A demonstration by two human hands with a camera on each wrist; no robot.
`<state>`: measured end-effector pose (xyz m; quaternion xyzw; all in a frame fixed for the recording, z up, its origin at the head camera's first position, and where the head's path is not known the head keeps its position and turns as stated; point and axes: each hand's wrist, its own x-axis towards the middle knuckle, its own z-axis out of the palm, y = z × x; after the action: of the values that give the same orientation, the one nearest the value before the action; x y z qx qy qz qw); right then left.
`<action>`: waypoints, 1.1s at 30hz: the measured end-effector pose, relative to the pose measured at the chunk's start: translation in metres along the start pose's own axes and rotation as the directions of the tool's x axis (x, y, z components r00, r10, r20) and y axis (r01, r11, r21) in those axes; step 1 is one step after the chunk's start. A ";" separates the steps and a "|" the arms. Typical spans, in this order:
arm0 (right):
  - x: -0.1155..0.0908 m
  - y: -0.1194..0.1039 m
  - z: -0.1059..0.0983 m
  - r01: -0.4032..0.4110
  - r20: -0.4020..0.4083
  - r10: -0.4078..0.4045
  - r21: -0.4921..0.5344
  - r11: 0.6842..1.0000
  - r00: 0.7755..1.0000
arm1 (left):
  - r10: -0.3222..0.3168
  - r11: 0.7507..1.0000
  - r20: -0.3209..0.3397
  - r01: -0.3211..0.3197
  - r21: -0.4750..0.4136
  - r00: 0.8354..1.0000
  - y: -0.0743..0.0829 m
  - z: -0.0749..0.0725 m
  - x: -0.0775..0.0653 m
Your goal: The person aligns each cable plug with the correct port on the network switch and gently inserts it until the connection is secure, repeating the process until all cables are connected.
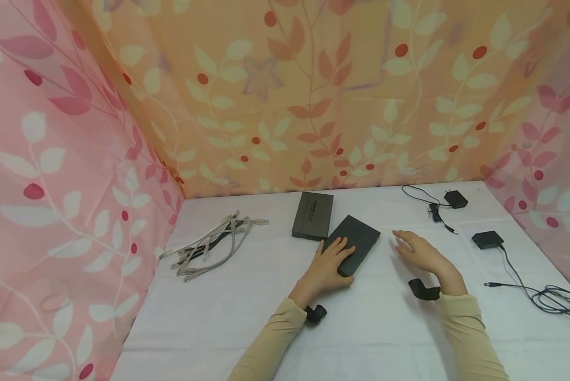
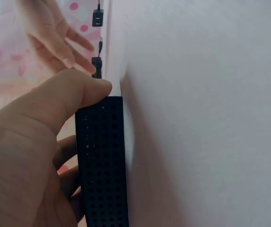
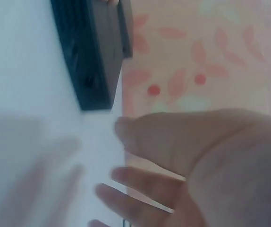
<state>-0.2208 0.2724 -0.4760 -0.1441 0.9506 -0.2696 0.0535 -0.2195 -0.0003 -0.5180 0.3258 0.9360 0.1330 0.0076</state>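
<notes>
Orange curtain (image 1: 294, 63) across the back, covered in leaves, red dots and a few pale purple shapes. Pink leafy cloth (image 1: 52, 211) down the left side, and more on the right. White cloth-topped table (image 1: 194, 323) in front. Pale yellow-green left sleeve (image 1: 270, 344) and right sleeve (image 1: 468, 338) reaching in from the near edge.

Over on the right, a black near power adapter (image 1: 487, 239) with a long cord, looped into a messy coil by the edge of view. On the left, a heap of network cables (image 1: 220, 236), mostly grey-white with some black, little plugs at the ends.

Left hand (image 1: 325, 269) on the nearer network switch (image 1: 363, 241), around the middle of the table: fingers spread on the dark flat top, thumb against the near corner, holding on. Switch turned at a slant, rows of holes along one side. Hard to tell whether flat or a little lifted. Right hand (image 1: 420, 255) just to the right, up over the table, fingers loose and a bit apart, shadow below.

Behind and to the left, the farther network switch (image 1: 313, 214), writing on top too blurry to read.

Near the back right, a black far power adapter (image 1: 456, 199) with a thin wire. Smallest, a black wrist camera (image 1: 317, 315) on each wrist.
</notes>
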 end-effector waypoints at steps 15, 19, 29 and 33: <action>-0.003 0.072 -0.027 -0.296 -0.175 0.272 -0.132 0.946 0.946 | 0.056 0.998 0.018 -0.055 -0.040 0.998 -0.015 0.001 -0.004; -0.001 0.093 -0.030 -0.318 -0.210 0.284 -0.151 0.936 0.935 | 0.072 0.996 0.018 -0.071 -0.057 0.997 -0.017 -0.001 -0.005; 0.004 0.114 -0.034 -0.382 -0.268 0.332 -0.162 0.910 0.904 | 0.099 0.992 0.020 -0.097 -0.081 0.995 -0.022 -0.001 -0.007; 0.006 0.113 -0.034 -0.400 -0.333 0.338 -0.138 0.906 0.880 | 0.100 0.991 0.017 -0.098 -0.089 0.995 -0.022 -0.002 -0.008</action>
<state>-0.2600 0.3794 -0.5064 0.0788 0.9798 -0.1749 -0.0565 -0.2268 -0.0219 -0.5218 0.3724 0.9118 0.1709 0.0257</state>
